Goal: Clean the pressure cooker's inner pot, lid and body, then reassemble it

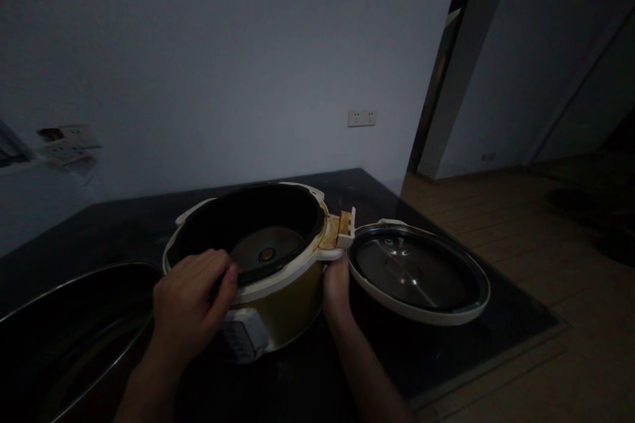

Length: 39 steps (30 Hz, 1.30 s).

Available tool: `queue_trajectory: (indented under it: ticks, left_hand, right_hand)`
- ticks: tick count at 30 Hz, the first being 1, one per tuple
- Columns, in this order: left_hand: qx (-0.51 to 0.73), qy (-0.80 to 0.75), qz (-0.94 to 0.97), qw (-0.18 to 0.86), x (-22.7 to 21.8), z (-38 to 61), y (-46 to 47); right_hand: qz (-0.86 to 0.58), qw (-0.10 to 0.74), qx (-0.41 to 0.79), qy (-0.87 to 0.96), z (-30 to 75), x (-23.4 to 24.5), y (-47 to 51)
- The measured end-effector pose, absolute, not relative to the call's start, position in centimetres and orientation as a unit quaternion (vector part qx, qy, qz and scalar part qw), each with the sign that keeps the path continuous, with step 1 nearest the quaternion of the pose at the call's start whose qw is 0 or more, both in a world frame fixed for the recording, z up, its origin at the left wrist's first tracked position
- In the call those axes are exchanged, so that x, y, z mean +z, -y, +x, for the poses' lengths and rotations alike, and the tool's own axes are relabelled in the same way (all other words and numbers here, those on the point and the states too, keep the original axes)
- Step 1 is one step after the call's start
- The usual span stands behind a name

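A rice cooker body (292,307), with a yellowish-green wall and a white rim, stands on the black countertop. Its dark inside is bare down to a heating plate (280,243) with a small round centre piece. Over the near-left rim my left hand (196,297) is closed, its thumb lying along the edge above the white control panel (245,336). My right hand (337,284) grips the right side, just below the stained hinge bracket (335,230); most of its fingers are hidden behind the body. Right of that hand lies a round lid (421,271), its metal inner face turned up.
A large dark pot or basin (74,337) with a shiny rim stands at the left. Behind the black countertop (342,185) is a pale wall with a socket (362,118); other sockets (69,142) are at the far left. The countertop's right edge drops to a tiled floor (476,225).
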<state>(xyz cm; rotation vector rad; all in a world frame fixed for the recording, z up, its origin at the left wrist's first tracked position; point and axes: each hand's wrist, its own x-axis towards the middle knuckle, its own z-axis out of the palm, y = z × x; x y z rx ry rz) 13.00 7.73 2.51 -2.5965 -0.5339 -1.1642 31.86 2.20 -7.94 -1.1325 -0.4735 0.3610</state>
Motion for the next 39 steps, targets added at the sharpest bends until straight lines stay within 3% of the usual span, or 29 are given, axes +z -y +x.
queue_trajectory:
  ticks: [8, 15, 24, 29, 36, 39]
  left_hand:
    - [-0.401, 0.186, -0.892, 0.099, 1.9, 12.7, -8.1]
    - [-0.4, 0.183, -0.891, 0.117, 2.4, 12.9, -7.7]
    - [-0.403, 0.184, -0.89, 0.108, 2.9, 13.3, -7.4]
    - [-0.402, 0.204, -0.887, 0.097, 2.8, 13.2, -7.3]
    - [-0.397, 0.218, -0.886, 0.095, 2.9, 13.4, -7.1]
    - [-0.395, 0.224, -0.885, 0.103, 3.2, 13.7, -6.8]
  right_hand:
    - [-0.539, 0.797, 0.188, 0.196, 30.6, -7.7, -1.6]
    - [-0.625, 0.69, 0.141, 0.337, 21.9, -10.4, 3.6]
    - [-0.563, 0.775, 0.231, 0.168, 30.2, -6.1, -0.6]
    - [-0.572, 0.756, 0.256, 0.19, 29.9, -5.3, 0.0]
    - [-0.63, 0.679, 0.114, 0.359, 21.5, -9.2, 3.9]
    - [-0.638, 0.667, 0.114, 0.367, 21.8, -9.6, 3.5]
